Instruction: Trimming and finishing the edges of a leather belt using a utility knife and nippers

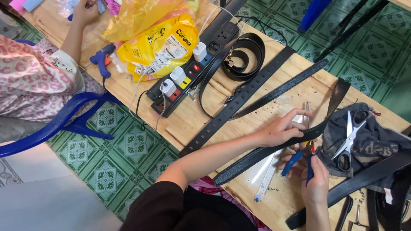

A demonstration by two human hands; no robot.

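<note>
**Entry: belt held for the pliers, and what could spoil the work**

Item in hand: the long black leather belt strap (274, 149), lying slantwise across the pale wooden table (201, 115), its far end rising toward the dark cloth. Our left hand (280, 128) presses flat on the strap, fingers spread over it rather than closed round it. Our right hand (314, 182) is closed on the blue-handled pliers (302, 156), whose nose sits at the strap's edge beside a small white tag; whether the nose bites the leather, we cannot tell.

Risks, as we judge them:
- Strap only pinned, not clamped; a hard squeeze could slide it and mar the leather.
- Left fingertips lie near the pliers' nose; a slip could pinch them.

Adjacent: silver scissors (349, 139), blades open, on the crumpled dark grey cloth (372, 141), close enough to snag a sleeve. Beyond: a wide perforated black strap (239, 100), a coiled black belt (244, 53), a black power strip with white plugs (192, 70), yellow plastic bags (158, 40). A second person (38, 77) sits apart on a blue plastic chair (60, 122), near a blue glue gun (102, 57).
</note>
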